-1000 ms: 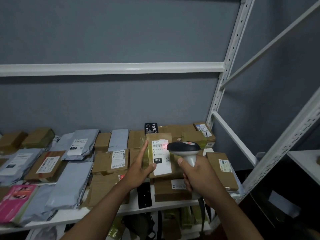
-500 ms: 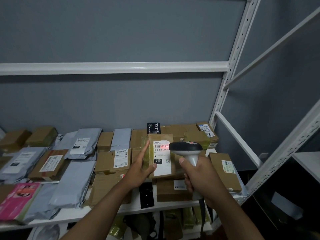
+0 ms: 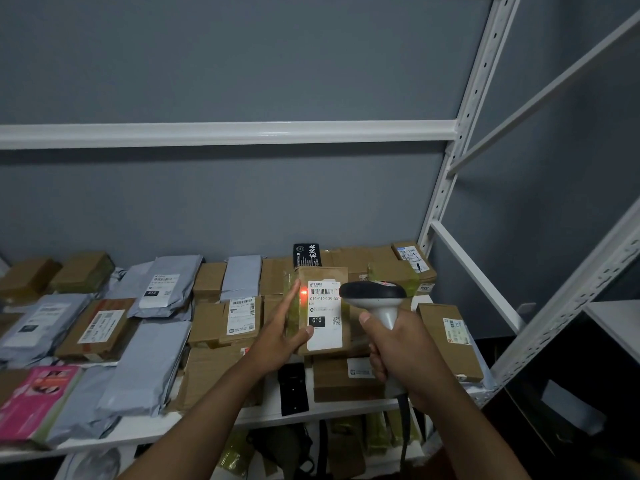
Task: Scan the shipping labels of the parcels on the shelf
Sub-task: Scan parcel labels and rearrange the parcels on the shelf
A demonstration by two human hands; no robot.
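White steel shelf (image 3: 263, 415) carries flat brown cardboard boxes and soft grey poly mailers (image 3: 147, 367), plus one pink packet (image 3: 33, 400). One upright cardboard parcel (image 3: 323, 308), long axis vertical, label facing the camera, stands right of shelf centre. Left hand (image 3: 282, 336) at its 8 o'clock grips it, fingers extended up the side, thumb on the label. Right hand (image 3: 398, 351) clasps one scanner (image 3: 375, 297), head pointing 9 o'clock. One red dot (image 3: 303, 292) glows beside the barcode.

Brown cardboard parcel (image 3: 322, 311) held upright, white shipping label (image 3: 324, 318) facing viewer, red dot apparently at label edge
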